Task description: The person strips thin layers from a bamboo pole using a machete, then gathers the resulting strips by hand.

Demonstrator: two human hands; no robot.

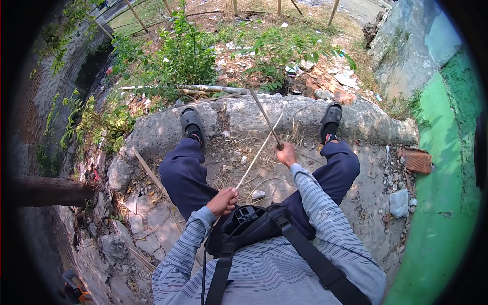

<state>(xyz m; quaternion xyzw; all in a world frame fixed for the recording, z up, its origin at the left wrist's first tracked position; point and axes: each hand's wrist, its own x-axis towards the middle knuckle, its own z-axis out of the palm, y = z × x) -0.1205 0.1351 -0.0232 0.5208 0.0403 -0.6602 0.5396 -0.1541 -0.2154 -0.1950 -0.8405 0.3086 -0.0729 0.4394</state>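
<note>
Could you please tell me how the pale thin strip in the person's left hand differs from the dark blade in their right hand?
The pale thin bamboo-like strip is light cream; the dark long blade is grey-brown. The strip is slimmer, the blade broader. The strip runs up and right from the left hand; the blade slants up and left from the right hand, crossing the strip. Both are straight, long, and gripped at their lower ends above the stony ground.

Bright daylight lit the scene evenly, with soft, faint shadows. Focus was sharp at the centre; fisheye bending and black vignetting ringed the edges.
</note>
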